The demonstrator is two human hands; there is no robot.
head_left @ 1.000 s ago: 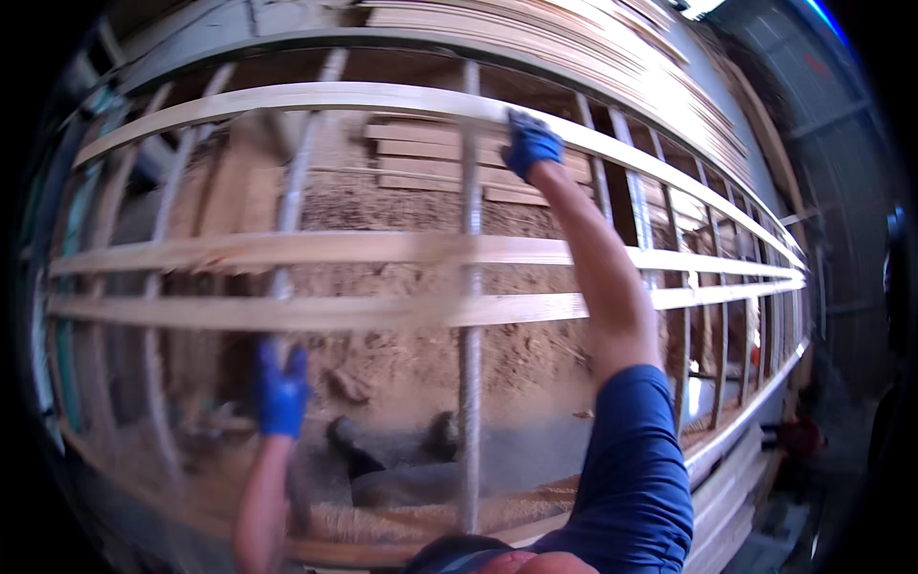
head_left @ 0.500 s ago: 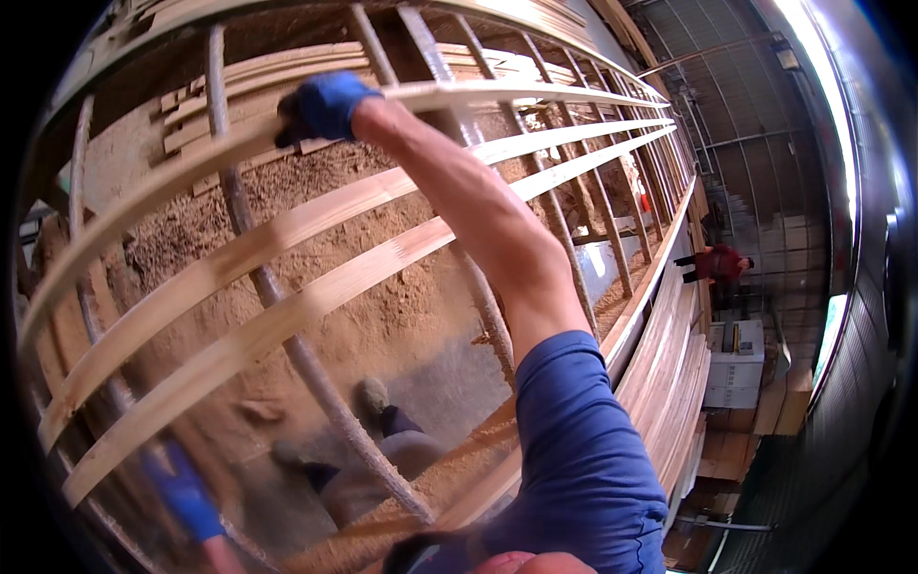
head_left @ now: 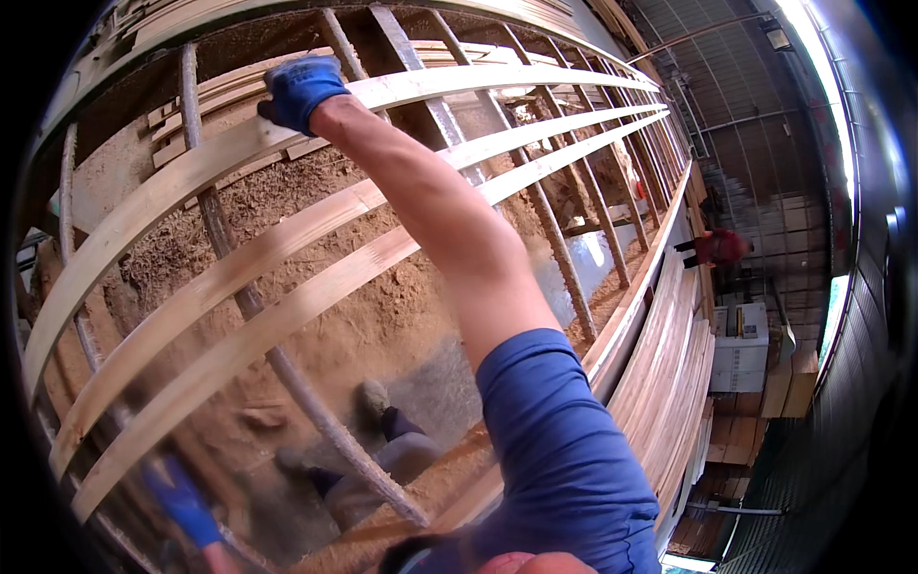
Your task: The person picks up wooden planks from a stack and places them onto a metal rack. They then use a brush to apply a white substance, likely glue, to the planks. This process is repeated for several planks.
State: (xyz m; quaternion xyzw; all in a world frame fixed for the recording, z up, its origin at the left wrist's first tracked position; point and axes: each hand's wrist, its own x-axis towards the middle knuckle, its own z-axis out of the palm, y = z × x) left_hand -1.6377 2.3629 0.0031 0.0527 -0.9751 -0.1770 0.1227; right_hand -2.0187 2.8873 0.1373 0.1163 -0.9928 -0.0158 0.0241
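Our left hand (head_left: 186,502), gloved in blue, is motion-blurred low down, so we cannot tell what its fingers do. Our right hand (head_left: 298,88) curls over the top wooden slat (head_left: 497,81), fingertips hidden behind it. The distant person in red (head_left: 717,247) is too small to make out.

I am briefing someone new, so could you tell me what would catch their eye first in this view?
First, the right hand in a blue glove, reaching up the middle to grip the top pale wooden slat of a long rack of slats on metal bars. The left hand, also gloved, sits low left. Sawdust covers the ground beneath.
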